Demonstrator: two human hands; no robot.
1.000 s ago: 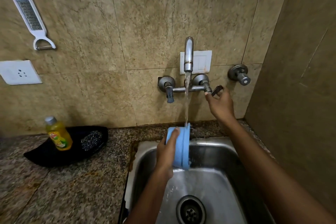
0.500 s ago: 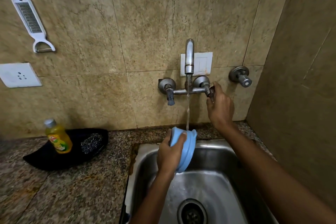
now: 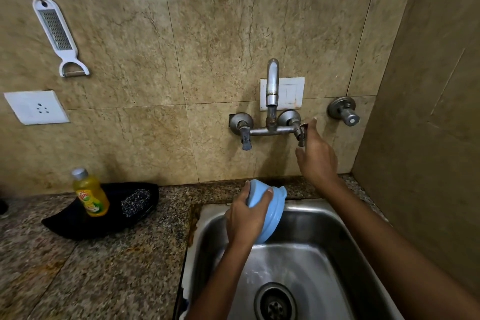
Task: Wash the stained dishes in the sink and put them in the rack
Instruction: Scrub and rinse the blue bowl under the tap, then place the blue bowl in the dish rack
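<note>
A light blue bowl (image 3: 272,212) is held on its side over the back of the steel sink (image 3: 335,236). My left hand (image 3: 246,218) grips it from the left, fingers curled over its base. My right hand (image 3: 315,156) is raised at the right tap handle (image 3: 301,135), fingers spread around it and loosely extended. No water runs from the wall tap spout (image 3: 272,86). The sink basin is wet, with the drain (image 3: 274,302) at the bottom.
A yellow dish soap bottle (image 3: 89,193) and a steel scrubber (image 3: 135,200) sit on a black tray (image 3: 78,221) on the granite counter at left. A grater-peeler (image 3: 58,36) hangs on the wall. A separate valve (image 3: 344,112) is at right. No rack is visible.
The water stream thinned and then stopped. My right hand turned the right tap handle down and has loosened from it. The bowl tilted slightly in my left hand.
</note>
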